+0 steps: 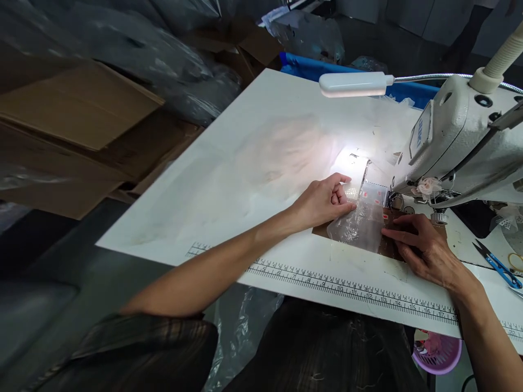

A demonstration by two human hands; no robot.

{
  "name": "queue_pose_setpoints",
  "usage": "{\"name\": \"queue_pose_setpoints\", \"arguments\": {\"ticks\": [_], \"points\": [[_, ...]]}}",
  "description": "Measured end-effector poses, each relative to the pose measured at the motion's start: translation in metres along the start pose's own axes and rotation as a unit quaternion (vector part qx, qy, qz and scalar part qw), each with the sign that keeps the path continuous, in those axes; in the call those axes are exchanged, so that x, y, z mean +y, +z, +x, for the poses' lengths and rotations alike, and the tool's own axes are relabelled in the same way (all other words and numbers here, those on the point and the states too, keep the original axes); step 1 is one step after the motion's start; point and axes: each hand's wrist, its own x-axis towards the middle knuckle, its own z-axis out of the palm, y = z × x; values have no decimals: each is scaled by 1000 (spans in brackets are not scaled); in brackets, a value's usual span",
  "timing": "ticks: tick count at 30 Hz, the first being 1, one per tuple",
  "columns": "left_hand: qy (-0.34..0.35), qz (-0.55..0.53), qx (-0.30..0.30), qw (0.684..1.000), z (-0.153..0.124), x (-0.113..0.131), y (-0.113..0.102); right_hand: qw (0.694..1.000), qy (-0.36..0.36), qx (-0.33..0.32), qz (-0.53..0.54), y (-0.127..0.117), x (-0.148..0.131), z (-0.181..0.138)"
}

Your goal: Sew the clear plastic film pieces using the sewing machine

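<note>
A thin translucent piece [362, 228], plastic or sheer fabric, lies below the needle area of a white sewing machine [453, 125]. Small red and white marks show along its upper right part. My left hand [324, 201] is closed, with curled fingers and the thumb at the piece's left edge. On the other side, my right hand [427, 247] rests with its fingers stretched apart, the index fingertip touching the piece's right edge. Beneath both hands is a brown plate [390, 250] set in the tabletop. The needle itself is hard to make out.
A white lamp [355, 84] lights the white table [196, 196], which has a printed ruler [343, 286] near its front edge. Blue-handled scissors [496, 264] lie at the right. Cardboard boxes [81, 103] and plastic bags stand left; a pink basket [439, 356] sits below.
</note>
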Motion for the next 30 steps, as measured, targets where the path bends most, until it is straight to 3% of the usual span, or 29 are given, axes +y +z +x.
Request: {"name": "queue_pose_setpoints", "arguments": {"ticks": [11, 13, 15, 17, 18, 22, 25, 30], "points": [[2, -9, -11, 1000, 2, -5, -1, 998, -27, 20, -55, 11, 2, 0], [15, 4, 20, 1000, 3, -6, -2, 998, -29, 26, -53, 10, 1, 1], [70, 66, 89, 991, 4, -6, -2, 998, -30, 30, -52, 10, 0, 1], [167, 160, 123, 965, 6, -4, -1, 998, -25, 29, -51, 11, 0, 1], [223, 204, 104, 948, 8, -3, 1, 998, -21, 27, -50, 11, 0, 1], [387, 300, -43, 871, 20, 5, 12, 999, -16, 23, -46, 10, 0, 1], [418, 357, -84, 831, 28, 10, 19, 998, -18, 29, -45, 9, 0, 1], [430, 467, -86, 768, 32, 8, 21, 998, -21, 39, -45, 12, 0, 0]]}}
